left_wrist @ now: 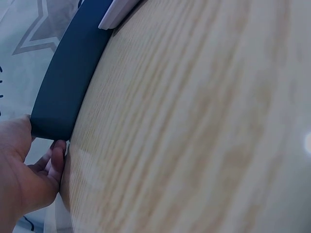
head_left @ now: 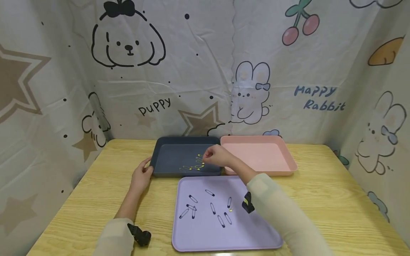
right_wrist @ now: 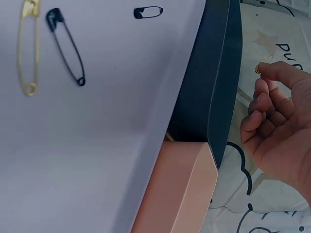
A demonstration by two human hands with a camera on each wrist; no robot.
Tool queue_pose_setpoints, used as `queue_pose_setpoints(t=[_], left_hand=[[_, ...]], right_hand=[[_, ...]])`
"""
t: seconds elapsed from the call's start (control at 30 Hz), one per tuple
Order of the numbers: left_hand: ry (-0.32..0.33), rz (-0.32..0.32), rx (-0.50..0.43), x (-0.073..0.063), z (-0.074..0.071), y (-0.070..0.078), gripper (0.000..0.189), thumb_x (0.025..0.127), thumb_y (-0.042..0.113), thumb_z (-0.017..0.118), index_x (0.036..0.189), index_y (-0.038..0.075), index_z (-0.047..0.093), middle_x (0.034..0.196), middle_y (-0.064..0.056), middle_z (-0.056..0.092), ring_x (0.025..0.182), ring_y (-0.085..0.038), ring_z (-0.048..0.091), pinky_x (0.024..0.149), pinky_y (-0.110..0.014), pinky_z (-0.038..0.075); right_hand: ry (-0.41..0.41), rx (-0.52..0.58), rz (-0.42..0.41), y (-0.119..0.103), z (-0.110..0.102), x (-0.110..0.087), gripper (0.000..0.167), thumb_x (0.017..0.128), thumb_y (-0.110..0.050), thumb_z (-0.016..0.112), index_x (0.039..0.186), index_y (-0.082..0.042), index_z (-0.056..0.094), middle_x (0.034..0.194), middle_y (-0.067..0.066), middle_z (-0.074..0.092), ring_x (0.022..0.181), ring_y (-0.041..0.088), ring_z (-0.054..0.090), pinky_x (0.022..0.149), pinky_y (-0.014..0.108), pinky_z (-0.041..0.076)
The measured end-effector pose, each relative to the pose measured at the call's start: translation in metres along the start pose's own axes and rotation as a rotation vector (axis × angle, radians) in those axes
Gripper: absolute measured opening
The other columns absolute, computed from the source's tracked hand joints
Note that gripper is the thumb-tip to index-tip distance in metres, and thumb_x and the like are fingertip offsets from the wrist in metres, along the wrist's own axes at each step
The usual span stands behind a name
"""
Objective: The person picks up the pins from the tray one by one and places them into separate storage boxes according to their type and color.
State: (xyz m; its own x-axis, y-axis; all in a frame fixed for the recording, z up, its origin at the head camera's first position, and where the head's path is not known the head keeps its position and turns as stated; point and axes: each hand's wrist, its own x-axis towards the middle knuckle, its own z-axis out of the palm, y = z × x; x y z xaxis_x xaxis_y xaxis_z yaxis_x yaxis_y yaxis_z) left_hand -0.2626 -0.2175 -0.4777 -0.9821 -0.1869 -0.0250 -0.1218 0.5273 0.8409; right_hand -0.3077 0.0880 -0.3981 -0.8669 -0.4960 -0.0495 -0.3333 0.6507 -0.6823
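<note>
My right hand (head_left: 217, 155) pinches a gold safety pin (right_wrist: 258, 69) between thumb and index finger, above the dark blue tray (head_left: 173, 153). Several gold safety pins (head_left: 198, 166) lie in that tray toward its right front. At its left end my left hand (head_left: 141, 177) touches the outside wall with fingers and thumb near the front corner. On the lilac tray (head_left: 198, 238) lie several black safety pins (head_left: 221, 221), two of them crossed. One gold pin (head_left: 230, 210) lies among them, also seen in the right wrist view.
A pink tray (head_left: 259, 156) stands against the dark blue one on the right, with nothing seen inside. The lilac tray lies in front of both. All are on a wooden table (head_left: 96, 199) with a printed curtain (head_left: 198, 81) behind and at the sides.
</note>
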Motion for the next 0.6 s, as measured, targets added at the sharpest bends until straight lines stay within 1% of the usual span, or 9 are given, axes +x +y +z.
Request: queue_pose_setpoints(t=[0.23,0.5,0.6], left_hand=[[0.002,0.009,-0.023,0.002,0.001,-0.001,0.047,0.097,0.021,0.042,0.143,0.017,0.039,0.105,-0.014,0.057,0.078,-0.014,0.047,0.067,-0.025,0.039],[0.009,0.004,-0.021,0.005,0.002,-0.005,0.046,0.097,0.021,0.042,0.143,0.018,0.039,0.100,-0.011,0.056,0.076,-0.014,0.046,0.067,-0.026,0.038],[0.016,0.004,-0.003,0.004,0.001,-0.005,0.047,0.096,0.021,0.041,0.143,0.017,0.040,0.098,-0.010,0.056,0.077,-0.014,0.047,0.068,-0.026,0.038]], right_hand=[[0.014,-0.010,0.008,-0.001,0.003,0.012,0.010,0.083,-0.015,0.063,0.081,-0.006,0.068,0.074,-0.002,0.060,0.065,0.009,0.047,0.061,0.021,0.039],[0.036,-0.036,0.025,-0.003,0.008,0.021,0.013,0.083,-0.017,0.064,0.086,-0.006,0.069,0.082,0.002,0.066,0.069,0.009,0.051,0.065,0.022,0.042],[0.037,-0.064,0.021,-0.001,0.013,0.026,0.012,0.084,-0.015,0.062,0.086,-0.006,0.070,0.081,0.002,0.066,0.068,0.009,0.050,0.066,0.022,0.042]])
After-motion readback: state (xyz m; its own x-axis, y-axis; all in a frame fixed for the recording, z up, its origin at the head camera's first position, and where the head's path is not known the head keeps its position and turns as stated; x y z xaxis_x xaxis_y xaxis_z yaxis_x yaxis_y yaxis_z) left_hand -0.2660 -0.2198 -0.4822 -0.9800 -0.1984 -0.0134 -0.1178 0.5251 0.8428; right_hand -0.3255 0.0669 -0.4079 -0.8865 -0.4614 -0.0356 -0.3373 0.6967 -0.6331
